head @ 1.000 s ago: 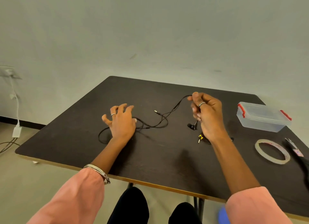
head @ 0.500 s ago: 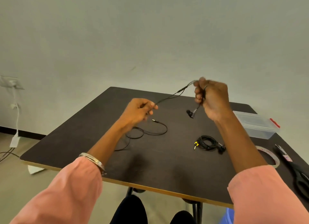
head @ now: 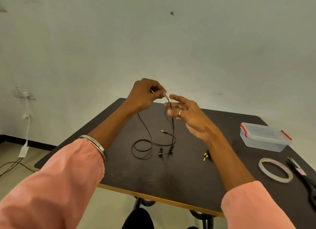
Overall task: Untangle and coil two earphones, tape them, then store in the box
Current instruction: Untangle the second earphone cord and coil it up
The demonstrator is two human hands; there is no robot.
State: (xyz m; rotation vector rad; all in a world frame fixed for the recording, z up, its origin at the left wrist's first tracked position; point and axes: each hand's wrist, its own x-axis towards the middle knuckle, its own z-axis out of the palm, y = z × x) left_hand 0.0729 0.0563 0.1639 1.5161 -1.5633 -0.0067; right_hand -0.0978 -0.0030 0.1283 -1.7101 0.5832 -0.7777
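My left hand is raised above the dark table and pinches the cable of a black earphone. The cable hangs from it in two strands down to a loose loop, the two earbuds and the plug lying on the table. My right hand hovers just right of the hanging strands with its fingers spread, brushing the cable but gripping nothing. The second earphone, with a yellow-tipped plug, lies mostly hidden behind my right forearm.
A closed clear plastic box with red clips stands at the right of the table. In front of it lie a roll of clear tape and black scissors. Wall sockets and cables are at the far left.
My right hand has let go of the earphone end and opened; the earbuds dropped to the table. My left hand rose and moved right, holding the cable, close to my right hand.
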